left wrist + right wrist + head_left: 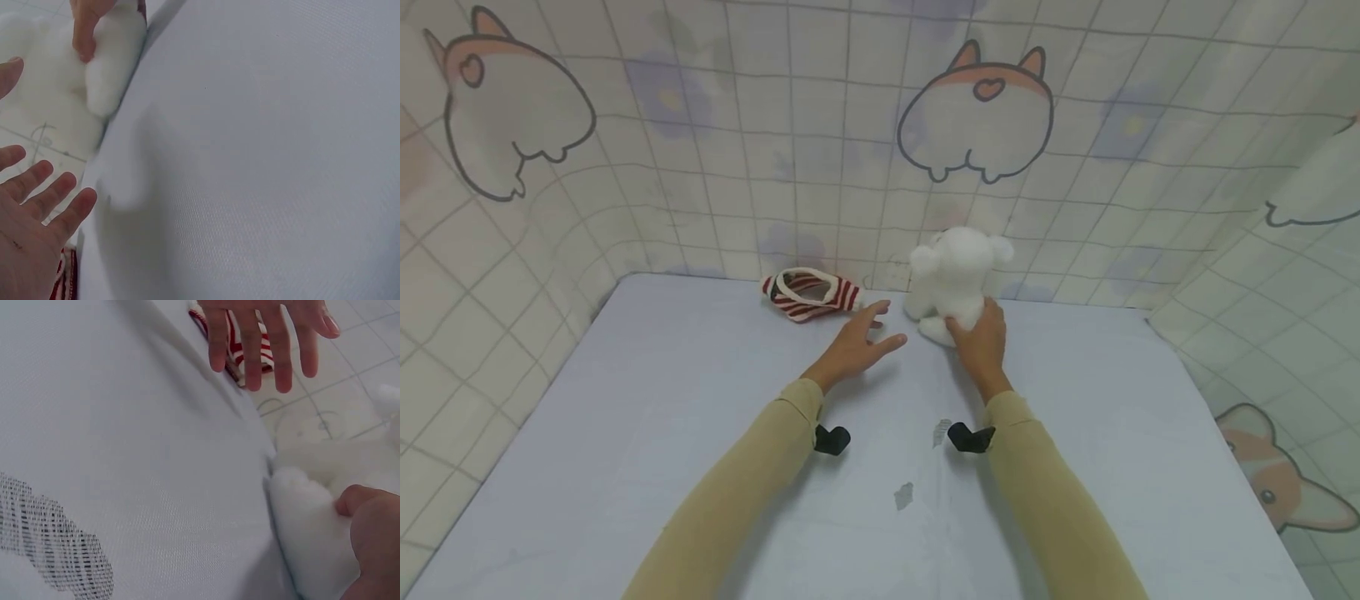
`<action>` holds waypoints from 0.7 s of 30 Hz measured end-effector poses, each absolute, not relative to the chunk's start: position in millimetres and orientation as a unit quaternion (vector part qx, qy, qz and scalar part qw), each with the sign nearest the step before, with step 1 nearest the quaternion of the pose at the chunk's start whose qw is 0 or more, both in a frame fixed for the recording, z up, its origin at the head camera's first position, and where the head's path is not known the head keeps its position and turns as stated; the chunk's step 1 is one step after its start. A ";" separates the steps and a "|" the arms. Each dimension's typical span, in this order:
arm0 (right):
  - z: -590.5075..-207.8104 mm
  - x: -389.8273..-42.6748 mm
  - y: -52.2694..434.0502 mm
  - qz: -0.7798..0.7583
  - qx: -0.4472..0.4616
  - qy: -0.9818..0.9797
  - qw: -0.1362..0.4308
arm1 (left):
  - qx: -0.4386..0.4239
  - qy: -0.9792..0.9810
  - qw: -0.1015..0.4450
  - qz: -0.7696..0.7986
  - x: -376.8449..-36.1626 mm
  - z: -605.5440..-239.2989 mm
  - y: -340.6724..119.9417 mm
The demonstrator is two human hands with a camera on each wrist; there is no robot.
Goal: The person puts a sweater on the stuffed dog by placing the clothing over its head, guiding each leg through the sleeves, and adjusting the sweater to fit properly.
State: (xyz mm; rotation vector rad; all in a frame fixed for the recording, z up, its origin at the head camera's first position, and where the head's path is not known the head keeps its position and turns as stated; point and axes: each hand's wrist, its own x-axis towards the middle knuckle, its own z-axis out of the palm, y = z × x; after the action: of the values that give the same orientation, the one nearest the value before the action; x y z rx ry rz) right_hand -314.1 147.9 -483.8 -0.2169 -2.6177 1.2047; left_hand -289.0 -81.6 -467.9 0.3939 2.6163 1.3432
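Note:
A white plush toy [961, 262] sits at the far edge of the table, the back of its head turned toward me. My right hand [981, 340] grips its lower body, thumb on the near side; the right wrist view shows the thumb pressing into the fluffy plush [312, 531]. My left hand [852, 346] hovers to the left of the toy, fingers spread and holding nothing. In the left wrist view its palm [28, 231] shows. Just beyond this hand lies a small red-and-white striped knitted garment [847, 295] with a white-trimmed opening.
The white tabletop [662, 433] has two greyish worn patches [904, 496] near its middle. Behind and at both sides hangs a checked cloth [820, 183] printed with cartoon corgis. Black wrist mounts [832, 440] stick out from both sleeves.

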 end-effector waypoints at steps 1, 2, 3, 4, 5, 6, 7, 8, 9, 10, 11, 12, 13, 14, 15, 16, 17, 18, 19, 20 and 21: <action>-482.9 -313.8 147.9 0.418 -0.078 -0.896 0.129 | 0.132 0.878 0.088 0.451 -288.9 -467.6 -81.6; -482.2 -313.6 148.1 0.421 -0.080 -0.894 0.133 | 0.132 0.877 0.089 0.452 -288.6 -467.2 -81.5; -481.5 -313.1 148.4 0.425 -0.081 -0.891 0.136 | 0.133 0.877 0.090 0.453 -288.4 -467.2 -81.6; -481.1 -312.7 148.8 0.429 -0.082 -0.888 0.141 | 0.133 0.877 0.091 0.453 -288.3 -467.3 -81.9; -480.9 -312.2 149.2 0.433 -0.083 -0.886 0.143 | 0.132 0.876 0.091 0.454 -288.2 -467.3 -82.2; -480.8 -311.6 149.8 0.439 -0.084 -0.882 0.146 | 0.132 0.876 0.091 0.456 -288.0 -467.2 -82.6; -480.9 -311.1 150.4 0.442 -0.085 -0.881 0.147 | 0.131 0.875 0.090 0.456 -287.8 -467.2 -83.1; -481.1 -310.5 151.1 0.446 -0.084 -0.879 0.147 | 0.130 0.875 0.090 0.458 -287.6 -467.1 -83.6; -481.3 -310.0 151.7 0.450 -0.084 -0.877 0.145 | 0.129 0.875 0.089 0.459 -287.3 -467.0 -84.3; -481.7 -309.8 152.4 0.452 -0.085 -0.877 0.143 | 0.128 0.874 0.088 0.460 -287.1 -466.9 -85.0; -481.8 -309.4 152.9 0.455 -0.086 -0.876 0.139 | 0.127 0.874 0.087 0.461 -286.9 -466.7 -85.8; -481.7 -308.8 153.3 0.458 -0.086 -0.874 0.135 | 0.125 0.874 0.087 0.461 -286.5 -466.5 -86.5; -481.6 -308.4 153.7 0.458 -0.086 -0.875 0.130 | 0.124 0.874 0.087 0.461 -286.3 -466.3 -87.2; -481.3 -307.9 153.8 0.460 -0.087 -0.875 0.126 | 0.123 0.874 0.087 0.461 -286.1 -466.1 -87.9; -480.6 -307.5 153.8 0.460 -0.088 -0.875 0.122 | 0.122 0.874 0.087 0.462 -285.9 -465.9 -88.6; -479.7 -306.9 153.6 0.463 -0.088 -0.874 0.118 | 0.122 0.874 0.087 0.462 -285.8 -465.9 -89.2; -478.7 -306.1 153.5 0.464 -0.088 -0.874 0.114 | 0.121 0.874 0.088 0.463 -285.4 -465.5 -89.7; -477.4 -305.2 153.1 0.466 -0.089 -0.873 0.109 | 0.120 0.873 0.089 0.464 -285.3 -465.3 -90.2; -476.4 -304.2 153.5 0.467 -0.090 -0.873 0.104 | 0.120 0.873 0.090 0.464 -285.1 -465.4 -90.1; -475.3 -303.0 153.6 0.471 -0.091 -0.872 0.100 | 0.119 0.873 0.091 0.464 -285.1 -465.6 -90.0; -474.2 -301.9 153.8 0.477 -0.092 -0.869 0.094 | 0.118 0.873 0.092 0.464 -284.9 -465.5 -89.9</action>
State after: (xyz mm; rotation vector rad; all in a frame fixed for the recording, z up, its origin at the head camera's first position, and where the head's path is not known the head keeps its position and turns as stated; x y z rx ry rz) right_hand -301.9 153.8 -474.2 -0.2738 -2.5778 1.4149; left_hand -284.9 -89.9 -465.5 0.3499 2.5939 1.3775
